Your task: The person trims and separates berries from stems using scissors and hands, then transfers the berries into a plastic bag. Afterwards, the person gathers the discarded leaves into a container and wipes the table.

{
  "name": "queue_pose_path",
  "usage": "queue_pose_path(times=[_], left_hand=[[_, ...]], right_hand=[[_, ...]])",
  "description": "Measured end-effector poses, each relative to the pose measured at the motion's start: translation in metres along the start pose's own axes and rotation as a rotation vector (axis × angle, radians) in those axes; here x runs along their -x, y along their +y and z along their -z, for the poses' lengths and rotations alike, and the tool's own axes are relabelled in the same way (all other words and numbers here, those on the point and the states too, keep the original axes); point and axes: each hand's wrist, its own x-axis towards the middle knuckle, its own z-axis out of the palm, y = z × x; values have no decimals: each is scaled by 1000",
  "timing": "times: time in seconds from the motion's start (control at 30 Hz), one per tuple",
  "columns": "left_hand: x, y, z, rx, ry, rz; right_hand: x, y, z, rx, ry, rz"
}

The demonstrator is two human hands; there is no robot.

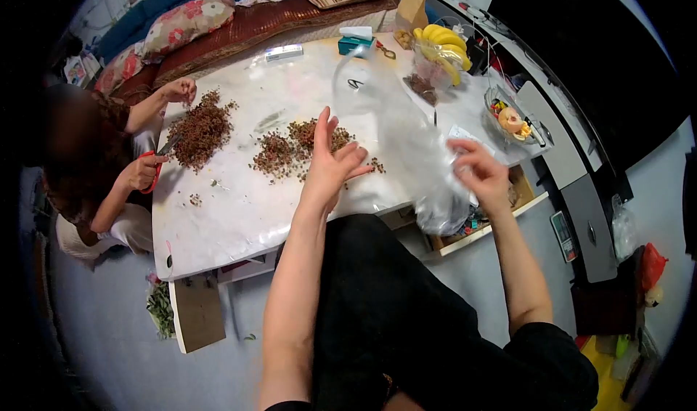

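My left hand [334, 160] is raised over the near part of the white table [239, 226], its fingers spread and holding nothing. Behind it lie small piles of reddish-brown dried pieces [279, 153]. To the right, my right hand [475, 171] is at the right side of a clear plastic bag [428, 149], with its fingers curled; whether they grip the film cannot be made out. The bag hangs between my hands, blurred, over the table's edge and an open drawer. Black-handled scissors [355, 84] lie partly behind the bag.
At the left a person's hands [141, 171] hold red scissors [154, 170] beside a larger brown pile [203, 131]. Bananas [444, 42], a glass fruit bowl [508, 120] and a tissue box [353, 44] stand at the back and right. An open drawer [486, 229] juts out.
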Motion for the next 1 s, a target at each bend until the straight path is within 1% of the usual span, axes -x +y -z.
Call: queue_pose_path(times=[0.03, 0.07, 0.13, 0.17, 0.2, 0.27, 0.3, 0.33, 0.4, 0.43, 0.47, 0.5, 0.53, 0.57, 0.6, 0.63, 0.67, 0.73, 0.8, 0.83, 0.87, 0.93, 0.97, 1.0], left_hand=[[-2, -7, 0, 93, -12, -31], [-2, -15, 2, 92, -10, -24], [2, -29, 8, -17, -43, 7], [12, -27, 9, -145, 30, 2], [21, -33, 12, -152, 39, 9], [38, -46, 16, -174, 22, -68], [47, -42, 10, -178, 24, -32], [55, -35, 2, -179, 24, -1], [67, -24, -2, -329, -73, 24], [74, -16, 0, -436, -106, -11], [79, -11, 5, -542, -143, -46], [83, -12, 13, -540, -140, -47], [87, -14, 25, -642, -121, -137], [92, -15, 35, -743, -105, -227], [101, -7, 37, -799, -31, -156], [110, 3, 31, -877, 82, -253], [118, 16, 22, -952, 197, -352], [136, 35, 5, -894, 218, -637], [151, 58, -9, -1067, 111, -813], [151, 61, -12, -1090, 115, -780], [144, 60, -6, -1090, 129, -785], [136, 56, 16, -1034, 299, -695], [138, 60, 28, -1045, 336, -714], [142, 64, 39, -1055, 372, -731]], right_hand=[[10, -4, 0, 86, -124, -27], [19, -12, -1, 170, -250, -53], [33, -17, 1, 144, -350, -228], [36, -13, 6, 162, -346, -244], [41, -5, 8, 57, -233, -436], [41, 5, -5, 236, 2, -444], [34, -1, -16, 415, 55, -441], [33, 8, -22, 579, 33, -403], [32, 19, -35, 849, -4, -132], [33, 30, -37, 846, -13, -127], [32, 37, -38, 753, -64, -176], [32, 42, -37, 662, -113, -226], [34, 44, -36, 664, -117, -226], [30, 34, -38, 566, -73, -208], [27, 18, -38, 474, -22, -195], [19, -11, -46, 478, 17, -127], [14, -31, -55, 415, 53, -62], [5, -57, -72, 519, 18, 224], [-6, -86, -92, 381, -71, 392], [-11, -95, -104, 273, -92, 513], [-14, -105, -114, 197, -139, 571], [-22, -136, -126, -33, -214, 708], [-26, -151, -128, -90, -283, 768], [-26, -168, -129, -202, -381, 716]])
